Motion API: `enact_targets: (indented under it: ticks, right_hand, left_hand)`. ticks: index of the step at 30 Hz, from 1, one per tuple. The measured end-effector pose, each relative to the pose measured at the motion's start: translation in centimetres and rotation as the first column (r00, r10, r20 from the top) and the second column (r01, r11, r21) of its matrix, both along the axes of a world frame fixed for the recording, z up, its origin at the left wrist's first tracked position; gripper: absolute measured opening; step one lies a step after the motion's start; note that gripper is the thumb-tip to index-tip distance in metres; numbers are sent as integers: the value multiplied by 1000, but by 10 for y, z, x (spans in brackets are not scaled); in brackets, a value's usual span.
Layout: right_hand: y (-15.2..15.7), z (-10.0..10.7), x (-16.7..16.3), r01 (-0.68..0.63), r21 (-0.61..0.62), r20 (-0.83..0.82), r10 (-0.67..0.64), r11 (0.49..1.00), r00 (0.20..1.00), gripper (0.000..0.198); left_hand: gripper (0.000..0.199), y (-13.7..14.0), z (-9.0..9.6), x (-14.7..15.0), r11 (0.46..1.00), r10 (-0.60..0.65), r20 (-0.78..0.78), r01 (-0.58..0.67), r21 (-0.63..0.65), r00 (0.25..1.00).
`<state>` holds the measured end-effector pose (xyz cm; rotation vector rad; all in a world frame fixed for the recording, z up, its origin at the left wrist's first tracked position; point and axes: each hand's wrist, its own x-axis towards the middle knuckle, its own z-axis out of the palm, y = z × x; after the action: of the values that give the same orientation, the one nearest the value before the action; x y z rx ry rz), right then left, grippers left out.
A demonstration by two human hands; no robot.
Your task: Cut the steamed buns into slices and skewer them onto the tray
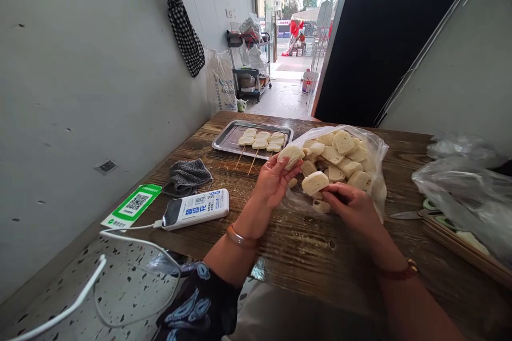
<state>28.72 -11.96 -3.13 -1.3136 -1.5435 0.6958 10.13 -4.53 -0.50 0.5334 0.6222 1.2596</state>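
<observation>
My left hand [274, 180] is closed round a pale slice of bread [291, 156], thumb on its near face. In my right hand [352, 205] another bread slice [314, 183] is pinched by its edge, held a little lower and to the right. Both slices are in front of an open clear plastic bag [378, 170] heaped with more such slices [332, 155]. Behind my left hand a metal tray [226, 144] bears slices threaded on wooden skewers [253, 162], whose sticks point toward me over the rim.
On the left lie a grey cloth [188, 175], a white power bank [200, 209] with a cable, and a green QR card [134, 206]. At the right are a knife [406, 215], a bundle of wooden sticks [460, 242] and crumpled plastic bags [464, 181]. A wall borders the table's left side.
</observation>
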Motion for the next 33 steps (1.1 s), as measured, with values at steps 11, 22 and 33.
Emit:
enact_targets:
  ticks: [11,22,33]
  right_hand:
    - [0,0,-1,5,-18,-35,-6,1000,999,23]
    - [1,-1,-1,9,3,9,-9,1000,1000,25]
    - [1,-5,-4,33,-21,-15,-33,999,999,27]
  left_hand:
    - [8,2,-4,-1,1000,-14,10,14,-1,1000]
    - [29,0,-4,1,997,-1,-21,3,80,1000]
    - [52,-2,-14,10,981,123,-115,-103,162,986]
